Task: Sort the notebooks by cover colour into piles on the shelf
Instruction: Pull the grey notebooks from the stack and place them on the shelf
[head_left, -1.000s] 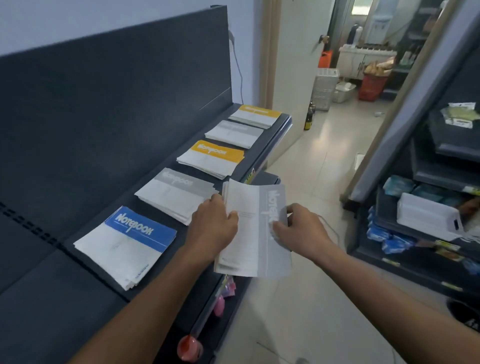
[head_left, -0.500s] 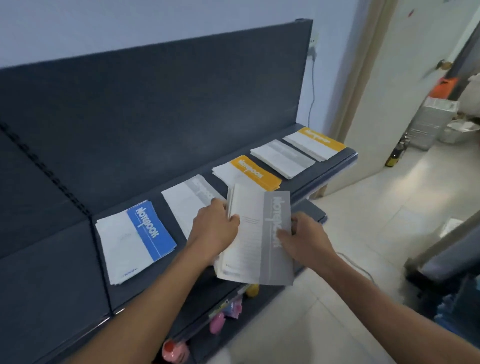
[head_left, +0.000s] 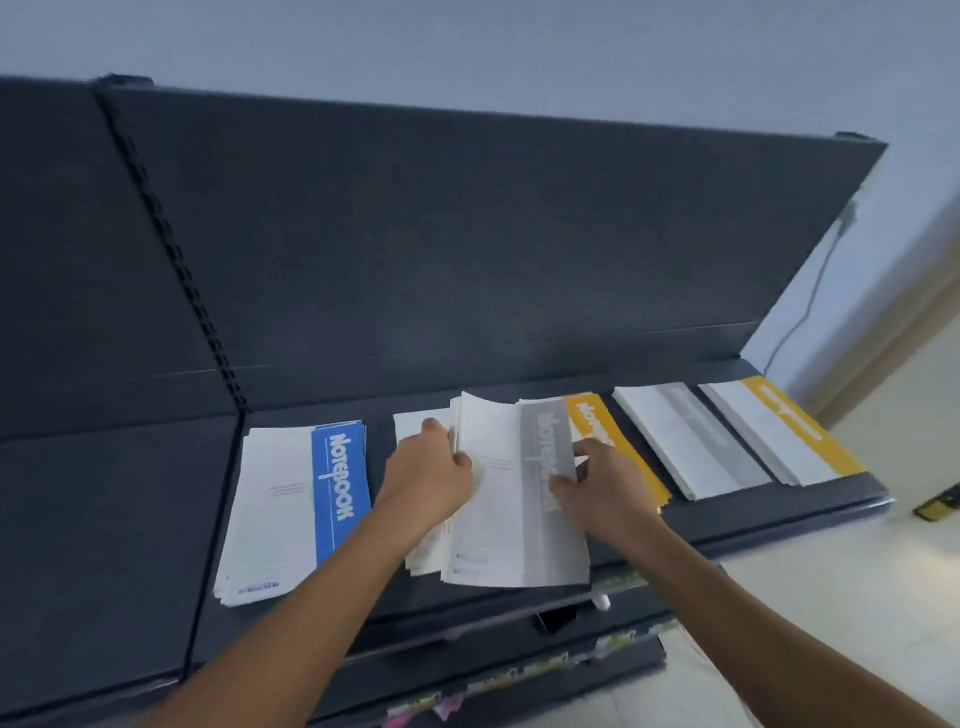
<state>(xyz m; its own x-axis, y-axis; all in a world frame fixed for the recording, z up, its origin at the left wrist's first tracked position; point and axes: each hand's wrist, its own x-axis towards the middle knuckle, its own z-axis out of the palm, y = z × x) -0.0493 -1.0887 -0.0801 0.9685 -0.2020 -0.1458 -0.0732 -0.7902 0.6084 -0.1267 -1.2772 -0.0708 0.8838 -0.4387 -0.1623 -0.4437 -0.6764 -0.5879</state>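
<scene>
Grey notebooks (head_left: 511, 525) now over shelf (head_left: 789, 512), left hand (head_left: 431, 480), right hand (head_left: 605, 491) gripping, five piles (head_left: 283, 512)

Paper notebooks (head_left: 511, 499) with smooth printed covers lie on a matt dark shelf (head_left: 779, 506).

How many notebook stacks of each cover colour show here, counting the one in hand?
Blue pile: 1
Grey: 2, held stack and shelf pile
Yellow: 2, middle pile and far-right pile
Band hidden: 1, pile under the held stack
Total: 6
</scene>
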